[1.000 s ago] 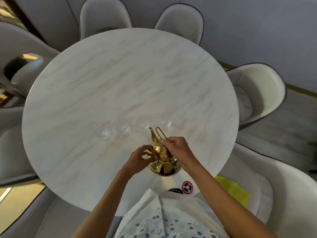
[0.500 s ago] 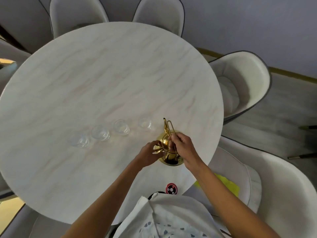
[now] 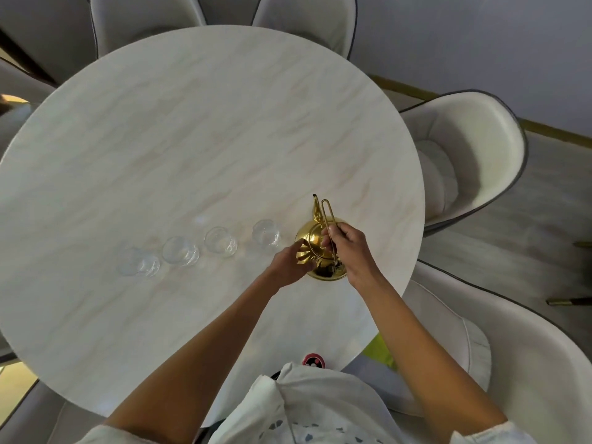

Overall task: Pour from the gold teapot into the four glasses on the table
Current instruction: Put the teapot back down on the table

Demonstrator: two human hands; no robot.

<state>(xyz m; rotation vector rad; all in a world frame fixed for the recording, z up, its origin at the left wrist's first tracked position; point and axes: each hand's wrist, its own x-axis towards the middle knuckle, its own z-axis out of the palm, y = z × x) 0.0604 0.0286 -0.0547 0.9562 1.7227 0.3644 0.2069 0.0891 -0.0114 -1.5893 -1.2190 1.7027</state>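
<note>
The gold teapot (image 3: 312, 238) stands on the round marble table (image 3: 192, 139) near its right front edge, spout pointing away from me. My right hand (image 3: 347, 248) grips the thin wire handle above the lid. My left hand (image 3: 290, 265) touches the pot's left side, fingers curled against it. Several clear glasses stand in a row to the pot's left: the nearest glass (image 3: 265, 233), a second glass (image 3: 220, 242), a third glass (image 3: 179, 251) and the leftmost glass (image 3: 138, 265). Whether they hold liquid cannot be told.
Cream padded chairs ring the table: one chair (image 3: 464, 155) at the right, another chair (image 3: 304, 17) at the far side, and a nearer chair (image 3: 512, 363) by my right arm. A small round red and black object (image 3: 313, 362) lies at the table's near edge.
The view has shifted, so the glasses and pot appear further left and lower. The teapot stays on the table by the rightmost glass, both hands still on it.
</note>
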